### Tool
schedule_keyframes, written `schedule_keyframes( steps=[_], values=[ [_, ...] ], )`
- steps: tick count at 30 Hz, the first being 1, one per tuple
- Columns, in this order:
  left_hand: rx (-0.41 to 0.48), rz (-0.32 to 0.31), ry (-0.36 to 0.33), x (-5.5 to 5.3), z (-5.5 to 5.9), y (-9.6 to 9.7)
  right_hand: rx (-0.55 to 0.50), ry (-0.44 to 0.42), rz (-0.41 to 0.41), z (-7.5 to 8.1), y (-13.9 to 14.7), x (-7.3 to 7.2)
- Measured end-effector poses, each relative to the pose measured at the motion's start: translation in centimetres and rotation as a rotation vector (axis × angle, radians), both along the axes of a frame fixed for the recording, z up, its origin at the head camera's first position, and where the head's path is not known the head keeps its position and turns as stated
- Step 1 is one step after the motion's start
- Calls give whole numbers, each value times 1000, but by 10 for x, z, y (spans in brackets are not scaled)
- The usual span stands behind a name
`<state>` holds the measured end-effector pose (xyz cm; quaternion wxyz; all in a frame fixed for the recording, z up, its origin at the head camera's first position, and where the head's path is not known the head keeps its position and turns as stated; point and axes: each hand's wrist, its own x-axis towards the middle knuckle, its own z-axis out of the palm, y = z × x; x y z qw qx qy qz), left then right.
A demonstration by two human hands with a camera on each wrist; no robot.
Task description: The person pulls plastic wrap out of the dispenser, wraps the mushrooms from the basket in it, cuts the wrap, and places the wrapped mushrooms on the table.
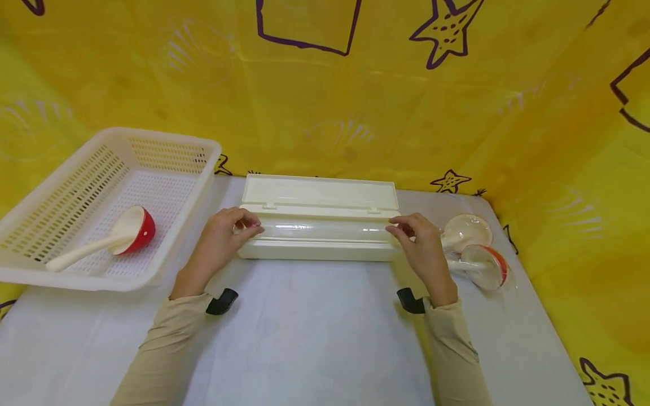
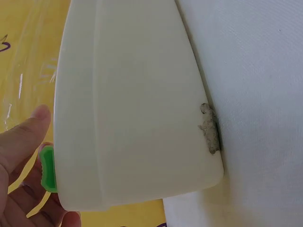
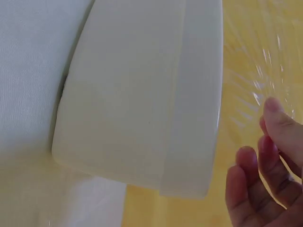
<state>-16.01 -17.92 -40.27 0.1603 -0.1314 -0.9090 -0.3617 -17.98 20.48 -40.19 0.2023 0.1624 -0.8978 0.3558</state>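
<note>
A cream cling film dispenser (image 1: 315,252) lies on the table with its lid (image 1: 320,192) raised at the back. Clear cling film (image 1: 325,229) stretches across its top. At the left end of the film, my left hand (image 1: 223,235) pinches an edge between thumb and fingers. My right hand (image 1: 422,248) pinches the opposite end in the same way. Taut creases in the film (image 3: 265,66) run toward the thumb in the right wrist view. A green tab (image 2: 48,169) sticks out from the dispenser beside the left fingers.
A white plastic basket (image 1: 190,206) stands at the left, holding a red ladle (image 1: 144,232) with a pale handle. Two ladles wrapped in clear plastic, one pale (image 1: 469,230) and one red-rimmed (image 1: 488,268), lie beyond my right hand. Yellow patterned cloth (image 1: 325,101) hangs behind.
</note>
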Motion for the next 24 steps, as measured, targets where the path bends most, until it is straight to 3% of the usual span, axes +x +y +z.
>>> schedule_keyframes(
  steps=[8, 13, 17, 20, 24],
  values=[
    [22, -6, -23, 1, 3, -3, 20, -82, 20, 2, 5, 0],
    [-43, 18, -55, 2, 6, -4, 33, -155, 4, 6, 4, 2],
    [-100, 34, -69, 4, 7, -3, 54, -165, -9, 9, 2, 4],
    [-119, 41, -39, 5, 7, -1, 72, -149, -16, 10, 1, 5],
    [-141, 51, 54, 6, 6, 2, 101, -124, -19, 9, 0, 6]
  ],
)
